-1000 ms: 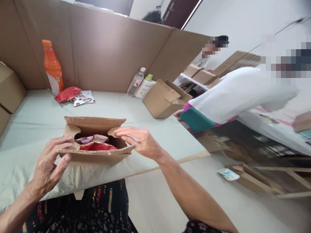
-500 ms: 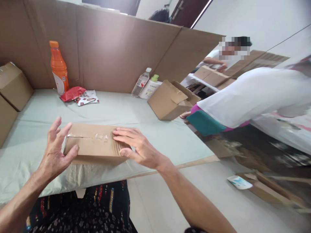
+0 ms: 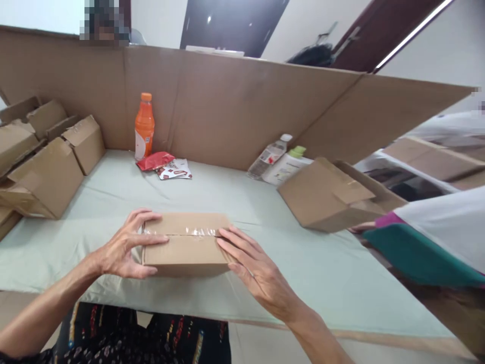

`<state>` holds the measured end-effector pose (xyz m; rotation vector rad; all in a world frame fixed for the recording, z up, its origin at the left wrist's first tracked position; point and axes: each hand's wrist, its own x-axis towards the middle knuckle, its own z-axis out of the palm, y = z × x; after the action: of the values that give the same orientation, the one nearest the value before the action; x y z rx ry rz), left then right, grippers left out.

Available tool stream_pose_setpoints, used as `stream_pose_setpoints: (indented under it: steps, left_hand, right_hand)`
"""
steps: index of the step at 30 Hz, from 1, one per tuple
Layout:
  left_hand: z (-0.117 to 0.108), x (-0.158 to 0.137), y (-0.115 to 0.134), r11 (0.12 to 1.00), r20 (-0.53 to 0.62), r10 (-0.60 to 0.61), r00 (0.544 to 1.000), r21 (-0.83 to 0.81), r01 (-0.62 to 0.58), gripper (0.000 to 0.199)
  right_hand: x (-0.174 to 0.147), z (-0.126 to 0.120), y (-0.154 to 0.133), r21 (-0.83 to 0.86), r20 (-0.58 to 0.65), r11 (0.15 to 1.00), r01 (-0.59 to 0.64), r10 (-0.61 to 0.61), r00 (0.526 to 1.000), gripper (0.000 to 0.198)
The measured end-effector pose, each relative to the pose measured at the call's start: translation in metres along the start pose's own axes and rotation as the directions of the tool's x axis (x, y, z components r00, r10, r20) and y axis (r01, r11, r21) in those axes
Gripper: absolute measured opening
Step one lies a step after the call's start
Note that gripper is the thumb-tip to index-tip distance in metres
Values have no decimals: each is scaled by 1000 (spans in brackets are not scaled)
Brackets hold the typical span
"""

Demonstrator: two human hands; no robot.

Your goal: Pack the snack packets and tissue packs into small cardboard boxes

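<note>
A closed cardboard box point(image 3: 185, 250) lies in front of me on the pale green cloth, with clear tape along its top seam. My left hand point(image 3: 127, 247) grips the box's left end, fingers over the top and thumb low on the near side. At the other end, my right hand point(image 3: 255, 265) has its fingers on the top right edge and its thumb near the front corner. The box sits between both hands; its underside is hidden.
Behind stand an orange drink bottle point(image 3: 144, 126), a red packet point(image 3: 155, 161) and a white packet point(image 3: 176, 170). A clear bottle point(image 3: 269, 156), a white bottle point(image 3: 286, 168) and an open box point(image 3: 314, 197) are rightward. Several boxes point(image 3: 49, 172) fill the left. A cardboard wall point(image 3: 235, 111) backs the table.
My view has swung left. My left hand, raised with fingers apart before, has come down onto the box's left end. My right hand remains at the right end.
</note>
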<state>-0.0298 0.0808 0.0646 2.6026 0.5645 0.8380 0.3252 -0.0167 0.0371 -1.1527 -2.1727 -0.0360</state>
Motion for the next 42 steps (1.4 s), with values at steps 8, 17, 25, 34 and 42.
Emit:
stream_pose_setpoints:
  steps: [8, 17, 25, 34, 42]
  left_hand:
    - [-18, -53, 2, 829, -500, -122, 857, 423, 365, 34]
    - [-54, 15, -129, 576, -772, -328, 545, 294, 763, 33]
    - [-63, 75, -209, 578, -787, -386, 481, 200, 791, 61]
    - [-19, 24, -173, 572, -509, -618, 599, 231, 787, 91]
    - [11, 32, -142, 721, -252, -495, 832, 415, 555, 55]
  right_hand:
    - [102, 90, 11, 104, -177, 976, -192, 208, 962, 43]
    - [73, 178, 8, 196, 73, 939, -283, 274, 959, 28]
    - [64, 176, 6, 156, 84, 941, -300, 290, 953, 29]
    - [95, 158, -7, 169, 250, 895, -413, 366, 896, 27]
    - [92, 60, 62, -18, 63, 908, -419, 420, 906, 31]
